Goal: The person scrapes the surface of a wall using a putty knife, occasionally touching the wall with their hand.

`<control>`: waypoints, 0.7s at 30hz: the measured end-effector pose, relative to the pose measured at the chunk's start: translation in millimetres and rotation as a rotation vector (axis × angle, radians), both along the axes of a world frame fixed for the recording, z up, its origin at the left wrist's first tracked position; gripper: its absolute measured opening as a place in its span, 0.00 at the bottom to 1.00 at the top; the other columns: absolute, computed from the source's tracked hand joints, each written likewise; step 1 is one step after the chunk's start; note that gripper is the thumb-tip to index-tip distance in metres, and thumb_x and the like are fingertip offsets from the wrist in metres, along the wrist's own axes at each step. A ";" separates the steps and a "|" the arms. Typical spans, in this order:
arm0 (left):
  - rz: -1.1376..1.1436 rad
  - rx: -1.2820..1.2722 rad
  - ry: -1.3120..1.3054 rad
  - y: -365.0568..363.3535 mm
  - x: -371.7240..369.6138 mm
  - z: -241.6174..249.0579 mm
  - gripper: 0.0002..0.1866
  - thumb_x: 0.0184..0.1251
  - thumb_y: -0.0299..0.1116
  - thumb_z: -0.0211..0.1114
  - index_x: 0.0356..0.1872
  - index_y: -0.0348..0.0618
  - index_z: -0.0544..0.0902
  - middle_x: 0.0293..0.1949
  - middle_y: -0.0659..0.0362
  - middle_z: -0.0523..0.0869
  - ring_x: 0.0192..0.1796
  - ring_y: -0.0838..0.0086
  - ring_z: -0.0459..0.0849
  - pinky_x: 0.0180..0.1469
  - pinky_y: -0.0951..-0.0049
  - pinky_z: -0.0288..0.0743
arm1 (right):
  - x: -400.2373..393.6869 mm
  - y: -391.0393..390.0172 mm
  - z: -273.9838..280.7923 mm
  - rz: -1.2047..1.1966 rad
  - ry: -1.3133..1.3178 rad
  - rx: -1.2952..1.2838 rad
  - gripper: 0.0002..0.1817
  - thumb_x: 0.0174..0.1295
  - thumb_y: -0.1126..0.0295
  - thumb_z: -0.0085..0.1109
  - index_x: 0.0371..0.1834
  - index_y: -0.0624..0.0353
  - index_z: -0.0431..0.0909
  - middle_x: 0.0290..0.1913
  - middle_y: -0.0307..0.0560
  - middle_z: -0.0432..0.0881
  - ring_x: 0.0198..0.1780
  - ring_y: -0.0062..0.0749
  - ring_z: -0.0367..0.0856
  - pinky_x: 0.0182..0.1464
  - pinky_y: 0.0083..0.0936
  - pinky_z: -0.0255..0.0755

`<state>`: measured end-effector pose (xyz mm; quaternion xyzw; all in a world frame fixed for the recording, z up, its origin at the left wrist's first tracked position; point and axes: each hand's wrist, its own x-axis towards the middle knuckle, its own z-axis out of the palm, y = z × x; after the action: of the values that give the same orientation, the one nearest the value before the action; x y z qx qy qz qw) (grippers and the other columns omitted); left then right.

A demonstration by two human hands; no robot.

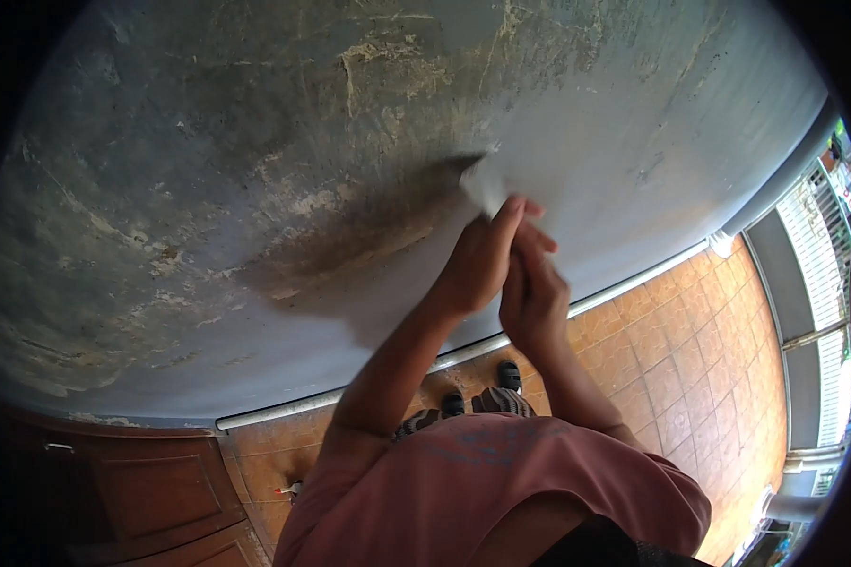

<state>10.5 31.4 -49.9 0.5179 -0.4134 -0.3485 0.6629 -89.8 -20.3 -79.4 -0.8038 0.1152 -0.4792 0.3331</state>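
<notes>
Against the worn grey wall (284, 180), whose paint is flaked and stained, a flat scraper blade (484, 184) shows pale and blurred. My left hand (482, 260) is closed round its handle, which the fingers mostly hide. My right hand (537, 288) presses close against my left hand from the right, its fingers closed at the handle. What the right fingers touch, handle or left hand, cannot be made out fully. A dark shadow lies on the wall left of the blade. The surface right of the blade looks smoother and lighter grey.
A pale pipe (624, 285) runs along the wall's foot above the orange tiled floor (671, 350). Brown wooden doors (161, 487) stand at lower left, with a small red-tipped brush-like item (291, 489) nearby. A white railing (813, 227) is at right.
</notes>
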 end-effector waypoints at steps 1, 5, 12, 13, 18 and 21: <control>0.043 0.001 0.039 10.0 -0.7 -18.7 0.28 0.77 0.52 0.35 0.50 0.35 0.72 0.37 0.51 0.86 0.41 0.70 0.84 0.47 0.72 0.75 | -0.8 8.3 -16.0 0.054 0.015 0.031 0.21 0.62 0.78 0.51 0.60 0.61 0.72 0.45 0.59 0.82 0.41 0.54 0.85 0.39 0.37 0.79; 0.205 0.108 -0.027 48.0 2.4 -61.8 0.32 0.77 0.55 0.34 0.55 0.34 0.73 0.40 0.51 0.85 0.44 0.71 0.83 0.49 0.71 0.75 | -2.9 36.6 -41.0 0.207 0.157 0.280 0.19 0.64 0.76 0.51 0.59 0.61 0.66 0.37 0.57 0.82 0.33 0.46 0.84 0.33 0.32 0.75; 0.248 0.153 -0.099 66.4 14.5 -61.0 0.30 0.78 0.52 0.37 0.56 0.35 0.74 0.46 0.51 0.83 0.49 0.71 0.81 0.52 0.72 0.75 | 23.2 30.7 -51.4 0.817 0.270 1.051 0.11 0.74 0.64 0.42 0.45 0.61 0.68 0.24 0.40 0.73 0.21 0.17 0.70 0.22 0.17 0.64; 0.240 0.148 -0.087 67.3 16.5 -62.8 0.29 0.78 0.51 0.37 0.57 0.35 0.74 0.46 0.52 0.83 0.49 0.71 0.81 0.52 0.72 0.74 | 25.5 29.9 -51.1 0.873 0.313 1.087 0.12 0.74 0.63 0.40 0.43 0.61 0.69 0.23 0.39 0.73 0.20 0.17 0.69 0.21 0.17 0.63; 0.283 0.099 0.182 76.4 11.3 -74.3 0.29 0.76 0.52 0.40 0.53 0.32 0.73 0.44 0.48 0.82 0.46 0.63 0.84 0.48 0.66 0.79 | 33.1 35.5 -59.1 1.039 0.249 1.353 0.14 0.75 0.60 0.41 0.39 0.59 0.70 0.22 0.35 0.70 0.16 0.15 0.65 0.15 0.15 0.57; 0.389 0.123 0.172 79.0 6.2 -78.3 0.26 0.76 0.50 0.42 0.47 0.32 0.74 0.39 0.49 0.81 0.42 0.61 0.85 0.43 0.65 0.81 | 37.9 56.9 -70.2 0.950 0.170 1.444 0.14 0.75 0.59 0.41 0.37 0.56 0.70 0.21 0.32 0.70 0.16 0.13 0.64 0.16 0.13 0.57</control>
<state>16.7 110.4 -128.2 0.5955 -0.2257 -0.2816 0.7177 -51.9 36.6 -149.5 -0.3917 0.0679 -0.0371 0.9169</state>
